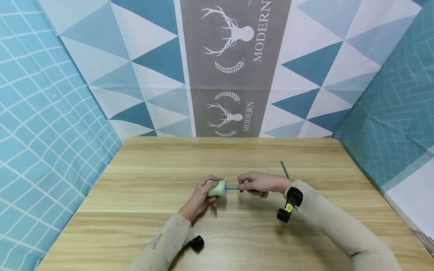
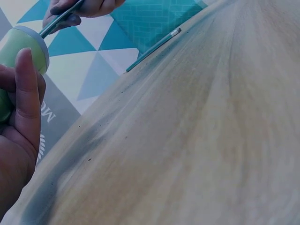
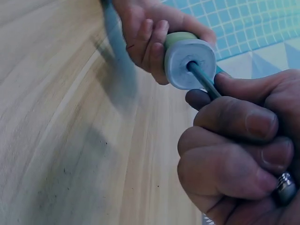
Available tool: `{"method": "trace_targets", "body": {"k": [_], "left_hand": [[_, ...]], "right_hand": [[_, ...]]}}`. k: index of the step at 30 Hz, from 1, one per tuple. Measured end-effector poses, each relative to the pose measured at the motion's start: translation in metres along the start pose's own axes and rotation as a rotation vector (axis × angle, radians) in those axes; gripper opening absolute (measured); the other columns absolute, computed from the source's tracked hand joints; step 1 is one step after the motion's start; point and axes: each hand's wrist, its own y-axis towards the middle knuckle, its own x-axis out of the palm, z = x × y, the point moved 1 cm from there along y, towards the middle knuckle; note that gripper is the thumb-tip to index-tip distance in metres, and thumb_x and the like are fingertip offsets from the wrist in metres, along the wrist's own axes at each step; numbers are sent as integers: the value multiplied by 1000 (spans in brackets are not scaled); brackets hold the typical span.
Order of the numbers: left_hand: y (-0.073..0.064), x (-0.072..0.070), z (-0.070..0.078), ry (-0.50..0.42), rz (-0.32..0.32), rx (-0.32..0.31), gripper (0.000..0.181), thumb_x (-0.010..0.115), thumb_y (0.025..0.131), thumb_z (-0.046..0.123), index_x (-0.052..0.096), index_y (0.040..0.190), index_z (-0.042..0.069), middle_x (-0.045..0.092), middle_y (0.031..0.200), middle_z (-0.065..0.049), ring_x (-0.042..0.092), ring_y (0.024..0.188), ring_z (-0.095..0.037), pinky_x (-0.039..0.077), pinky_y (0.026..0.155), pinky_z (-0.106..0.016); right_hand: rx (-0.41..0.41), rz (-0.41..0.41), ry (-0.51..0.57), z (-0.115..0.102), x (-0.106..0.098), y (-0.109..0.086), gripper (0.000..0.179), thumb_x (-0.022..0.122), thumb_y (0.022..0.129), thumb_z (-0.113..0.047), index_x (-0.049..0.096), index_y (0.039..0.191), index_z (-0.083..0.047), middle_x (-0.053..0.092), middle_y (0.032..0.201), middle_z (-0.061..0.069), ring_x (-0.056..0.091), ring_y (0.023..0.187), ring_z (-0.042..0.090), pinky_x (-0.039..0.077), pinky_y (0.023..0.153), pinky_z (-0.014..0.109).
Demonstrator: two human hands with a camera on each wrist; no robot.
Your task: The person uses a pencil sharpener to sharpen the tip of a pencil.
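Note:
A pale green pencil sharpener (image 1: 215,190) with a light blue-grey end face sits sideways in my left hand (image 1: 200,195), its fingers and thumb wrapped round the body. From the right, my right hand (image 1: 259,183) grips a dark green pencil (image 1: 232,188) between thumb and curled fingers. In the right wrist view the pencil (image 3: 205,80) enters the round hole in the sharpener's end face (image 3: 180,77). Its metal ferrule (image 3: 284,183) pokes out below my curled fingers. Both hands are held over the wooden table (image 1: 162,158).
Another green pencil (image 1: 284,168) lies on the table beyond my right forearm; its eraser end shows in the left wrist view. Patterned cloth (image 1: 234,94) hangs behind the table, with blue cloth on both sides. A white stack (image 1: 411,203) stands at the right edge.

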Motion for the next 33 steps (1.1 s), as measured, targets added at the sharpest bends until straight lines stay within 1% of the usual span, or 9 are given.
{"method": "trace_targets", "body": {"k": [4,8,12,15,18,21,23,29,33], "left_hand": [[1,0,-1,8,-14,0,17,54,97,17,70,102,23,55,78,-12,45,46,-8,48,43,-26],[1,-1,-1,20,-25,4,17,55,96,17,70,102,23,55,80,-12,44,47,-8,48,43,-25],[1,0,-1,25,-25,1,17,56,95,17,70,100,25,54,82,-13,44,47,-8,47,43,-24],[1,0,-1,32,-27,-8,17,56,95,17,71,99,26,54,84,-14,45,47,-8,48,43,-24],[0,-2,1,18,-8,-1,19,54,96,17,70,99,25,55,84,-13,46,48,-8,48,43,-23],[-1,-5,3,-8,27,15,20,51,97,16,70,99,24,55,81,-13,46,46,-8,48,42,-23],[-1,-7,4,-20,38,27,21,50,97,16,70,99,24,55,79,-12,46,46,-8,48,42,-23],[-1,-7,3,-10,5,20,21,50,97,17,69,100,25,55,81,-12,49,49,-8,49,43,-23],[0,-4,3,-9,5,14,22,50,97,18,70,99,27,55,83,-11,49,49,-9,48,43,-22]], "right_hand": [[27,-36,52,2,-2,1,34,45,107,-21,49,105,12,30,51,-2,20,42,11,18,39,26],[44,-52,91,3,-3,0,35,44,107,-21,48,107,14,30,51,-2,19,42,11,18,39,26],[63,-74,129,4,-2,-1,33,43,107,-21,51,106,11,30,50,-2,20,41,10,18,38,25],[71,-89,145,5,-3,-3,29,43,108,-22,54,104,5,30,50,-3,21,42,9,19,39,24],[77,-74,149,7,-7,-7,27,43,107,-22,57,103,1,30,50,-3,21,41,9,19,39,24],[72,-54,136,9,-12,-13,27,43,107,-22,58,103,0,29,51,-3,21,41,9,19,38,24],[63,-48,126,10,-14,-16,27,43,107,-22,58,103,0,30,51,-2,21,41,10,20,38,24],[45,-46,112,18,-18,-24,27,44,107,-23,59,103,-2,32,52,-3,23,42,10,21,39,24],[-4,-34,111,23,-20,-29,29,42,108,-21,57,105,3,35,52,-3,26,41,9,25,40,24]]}}
